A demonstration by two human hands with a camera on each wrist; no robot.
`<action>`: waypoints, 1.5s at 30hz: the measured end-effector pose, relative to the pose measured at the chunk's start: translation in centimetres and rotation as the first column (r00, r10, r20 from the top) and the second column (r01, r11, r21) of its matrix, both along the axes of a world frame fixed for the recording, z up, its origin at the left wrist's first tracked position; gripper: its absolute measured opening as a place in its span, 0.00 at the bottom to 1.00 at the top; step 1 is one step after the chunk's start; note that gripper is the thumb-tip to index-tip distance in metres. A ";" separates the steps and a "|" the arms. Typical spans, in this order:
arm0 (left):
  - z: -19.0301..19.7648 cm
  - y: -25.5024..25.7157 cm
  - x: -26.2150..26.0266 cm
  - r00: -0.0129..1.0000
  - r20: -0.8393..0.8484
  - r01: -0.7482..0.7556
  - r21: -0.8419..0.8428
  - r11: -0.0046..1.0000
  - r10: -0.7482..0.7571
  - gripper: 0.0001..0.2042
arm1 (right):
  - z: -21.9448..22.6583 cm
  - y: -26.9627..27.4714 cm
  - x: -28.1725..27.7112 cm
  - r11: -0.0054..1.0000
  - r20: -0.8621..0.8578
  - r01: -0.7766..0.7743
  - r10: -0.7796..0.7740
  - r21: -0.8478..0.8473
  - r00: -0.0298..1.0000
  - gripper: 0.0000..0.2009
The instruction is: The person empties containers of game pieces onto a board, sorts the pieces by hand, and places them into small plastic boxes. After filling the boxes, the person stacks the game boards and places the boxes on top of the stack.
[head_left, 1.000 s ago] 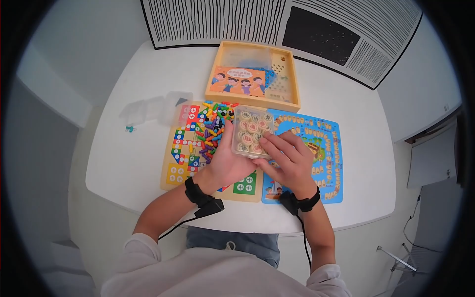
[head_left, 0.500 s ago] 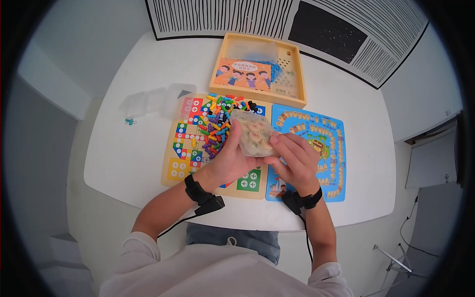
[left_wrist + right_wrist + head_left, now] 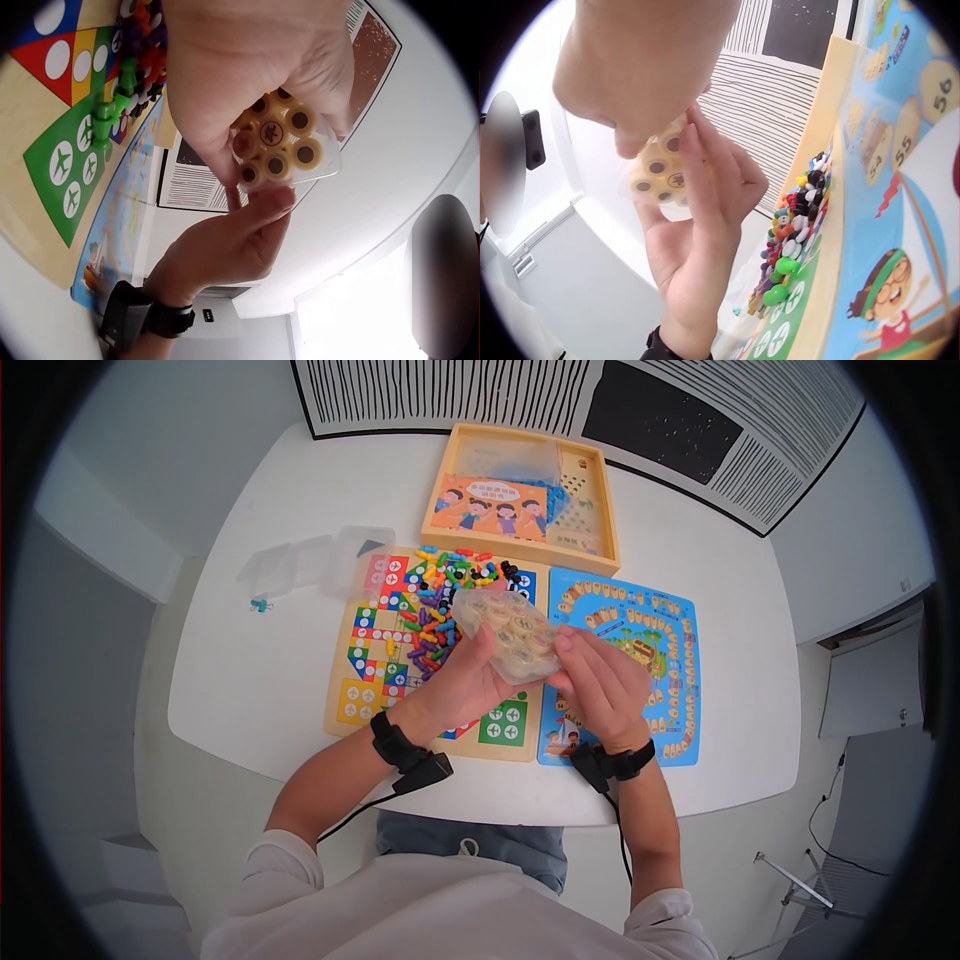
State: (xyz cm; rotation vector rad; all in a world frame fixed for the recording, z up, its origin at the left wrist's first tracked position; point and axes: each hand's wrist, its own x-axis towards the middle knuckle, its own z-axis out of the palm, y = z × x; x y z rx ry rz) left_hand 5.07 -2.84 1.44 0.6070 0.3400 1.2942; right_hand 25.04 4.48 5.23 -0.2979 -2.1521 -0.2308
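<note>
"Left hand [image 3: 462, 682]: how is it found?"
"Clamped round a clear box [image 3: 515, 635] of discs, held above the table [image 3: 250, 685]; one corner is pinched by the right hand [image 3: 607, 675]."
"Surroundings?"
"Loose pegs [image 3: 433, 630] are heaped on the patterned board [image 3: 362, 702], partly hidden by the clear box. A blue board [image 3: 675, 660] lies to the right; a wooden tray [image 3: 520, 554] is set beyond."
"Markings?"
"On the blue board, 54, 55 and 56 are legible; the booklet's [image 3: 490, 512] title is too small to be read."
"Changes?"
"Since a second ago, the clear box has been turned and tilted."
</note>
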 end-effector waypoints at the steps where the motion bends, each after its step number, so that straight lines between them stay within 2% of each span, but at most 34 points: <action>1: 0.2 -0.2 0.2 1.000 0.003 -0.026 0.001 1.000 0.026 0.44 | 0.4 -0.3 0.1 1.000 0.001 0.000 0.000 -0.003 1.000 0.16; 3: 0.3 -0.4 0.2 0.999 0.006 -0.054 0.002 0.999 0.054 0.43 | 1.1 -0.8 0.3 0.991 0.102 0.082 -0.093 0.108 0.990 0.15; 9: 0.5 -0.4 0.1 0.994 0.110 0.034 -0.031 0.999 -0.030 0.44 | 0.9 -1.4 0.6 0.974 0.126 0.145 -0.168 0.175 0.978 0.16; 19: 0.2 -0.1 0.1 0.986 0.155 0.072 -0.034 0.997 -0.066 0.41 | 0.4 -1.4 0.1 0.969 0.097 0.188 -0.205 0.161 0.974 0.15; 25: 0.9 -0.2 0.3 0.995 0.100 0.035 -0.046 0.998 -0.030 0.43 | -0.3 -0.7 0.4 0.986 0.080 0.158 -0.162 0.058 0.983 0.11; 27: 1.0 -0.2 0.1 0.995 0.090 0.043 -0.050 0.998 -0.038 0.43 | 0.6 -0.5 0.0 0.989 -0.079 0.134 -0.129 0.068 0.989 0.09; 28: 1.1 -0.2 -0.2 0.992 0.115 0.049 -0.040 0.998 -0.044 0.44 | 0.1 -0.6 -0.1 0.989 -0.076 0.134 -0.130 0.058 0.989 0.09; 29: 1.2 -0.1 -0.4 0.989 0.141 0.051 -0.027 0.998 -0.047 0.44 | -0.5 -0.6 -0.1 0.986 -0.290 0.047 0.002 0.162 0.957 0.10; 30: 1.5 0.0 -0.9 0.995 0.104 0.004 -0.042 0.999 0.000 0.45 | -1.0 -0.7 -0.2 0.960 -0.476 -0.018 0.154 0.279 0.866 0.12; 31: 1.5 0.2 -1.4 0.995 0.105 -0.001 -0.048 0.999 0.006 0.45 | -0.4 -1.8 -0.1 0.962 -0.477 -0.023 0.156 0.273 0.865 0.12; 32: 1.6 0.5 -2.0 0.992 0.121 -0.042 -0.026 0.999 0.045 0.45 | 0.8 -3.6 0.2 0.971 -0.126 -0.182 0.201 0.152 0.971 0.15; 33: 1.6 0.9 -2.5 0.987 0.137 -0.080 -0.003 0.997 0.080 0.45 | 1.4 -4.8 0.1 0.959 0.232 -0.282 0.278 -0.016 0.932 0.18; 34: 1.0 1.3 -3.0 0.967 0.231 -0.105 -0.018 0.994 0.107 0.46 | 1.0 -5.2 -0.8 0.960 0.229 -0.281 0.277 -0.019 0.933 0.18; 35: 1.0 1.6 -3.4 0.968 0.229 -0.104 -0.021 0.994 0.106 0.46 | 0.2 -5.4 -2.0 0.933 0.330 -0.347 0.358 -0.095 0.873 0.18; 36: 1.0 1.7 -3.8 0.940 0.337 -0.062 0.015 0.998 0.054 0.46 | -0.6 -5.4 -2.7 0.898 0.419 -0.402 0.439 -0.177 0.795 0.19; 37: 1.1 1.8 -4.1 0.898 0.439 -0.027 0.057 0.998 -0.001 0.45 | -1.5 -5.2 -2.9 0.897 0.418 -0.404 0.441 -0.179 0.794 0.19; 39: 1.2 1.8 -4.2 0.901 0.433 -0.045 0.049 0.998 0.020 0.45 | -3.1 -4.6 -3.3 0.913 0.518 -0.326 0.407 -0.243 0.752 0.19; 41: 1.5 1.8 -4.2 0.902 0.430 -0.064 0.041 0.997 0.040 0.45 | -3.9 -4.1 -3.1 0.906 0.549 -0.304 0.420 -0.293 0.723 0.19; 43: 1.9 1.5 -3.9 0.970 0.197 -0.143 -0.008 0.990 0.141 0.45 | -3.4 -4.1 -2.3 0.896 0.577 -0.268 0.434 -0.353 0.691 0.19; 45: 2.6 1.3 -3.6 0.973 0.168 -0.157 -0.022 0.987 0.158 0.45 | -1.3 -4.7 -1.7 0.846 0.469 -0.331 0.513 -0.418 0.719 0.18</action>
